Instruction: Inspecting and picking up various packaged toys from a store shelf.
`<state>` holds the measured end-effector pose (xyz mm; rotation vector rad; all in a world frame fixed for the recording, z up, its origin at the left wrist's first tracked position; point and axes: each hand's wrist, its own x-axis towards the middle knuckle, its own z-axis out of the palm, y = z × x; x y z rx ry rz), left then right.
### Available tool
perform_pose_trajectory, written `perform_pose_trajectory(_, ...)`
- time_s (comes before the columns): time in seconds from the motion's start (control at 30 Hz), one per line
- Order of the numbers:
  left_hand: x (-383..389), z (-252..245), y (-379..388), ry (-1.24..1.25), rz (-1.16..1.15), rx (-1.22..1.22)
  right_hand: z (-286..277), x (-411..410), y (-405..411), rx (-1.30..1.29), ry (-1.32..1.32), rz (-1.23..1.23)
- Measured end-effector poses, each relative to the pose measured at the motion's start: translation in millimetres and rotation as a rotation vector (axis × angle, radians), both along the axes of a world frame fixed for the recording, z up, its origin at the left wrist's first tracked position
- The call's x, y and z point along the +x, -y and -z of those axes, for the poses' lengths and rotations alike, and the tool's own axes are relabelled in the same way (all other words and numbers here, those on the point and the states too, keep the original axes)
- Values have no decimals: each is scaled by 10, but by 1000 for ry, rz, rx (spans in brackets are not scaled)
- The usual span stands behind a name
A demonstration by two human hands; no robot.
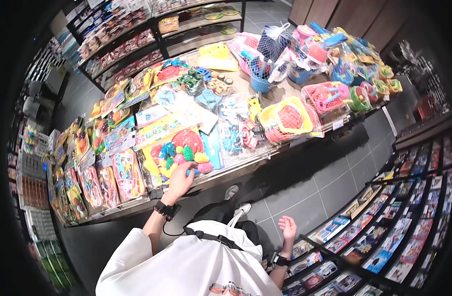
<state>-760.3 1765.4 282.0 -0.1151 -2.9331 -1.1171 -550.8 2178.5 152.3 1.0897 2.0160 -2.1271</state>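
Note:
My left hand (182,179) rests at the front edge of a display table, its fingertips on a bagged set of plastic toy fruit and vegetables (188,152) with a red basket piece. Whether the fingers grip the bag cannot be told. Right beside it lie a pink and a yellow toy piece inside the film. My right hand (287,226) hangs over the floor near the lower shelves, fingers loosely apart, holding nothing. Left of the toy set lie packaged toy kits (128,174); to its right are bagged toy vehicles (249,134).
A yellow netted basket (286,120) stands near the table's front edge, with netted beach toy sets (263,74) behind. Shelves of boxed goods (377,236) rise at the lower right. A stocked shelf rack (126,48) stands beyond the table.

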Motion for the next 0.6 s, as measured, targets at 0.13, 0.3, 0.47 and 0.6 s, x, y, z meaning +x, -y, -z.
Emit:
perform_pose_trajectory(0.13,-724,-103,-16,115,-166,-82,6,-322,-192,49,88,-71)
perform_pose_trajectory(0.3,-1721,41,384,7,-371,-300,-479,-963,-406,104,77,-134)
perform_pose_trajectory(0.47,-2472,363,727,280,-590,-530,-369,-1408,-823,99,68,-153)
perform_pose_trajectory(0.6,-2687,523,832,363,-662,-395,-429,-1754,-934,181,13,-169)
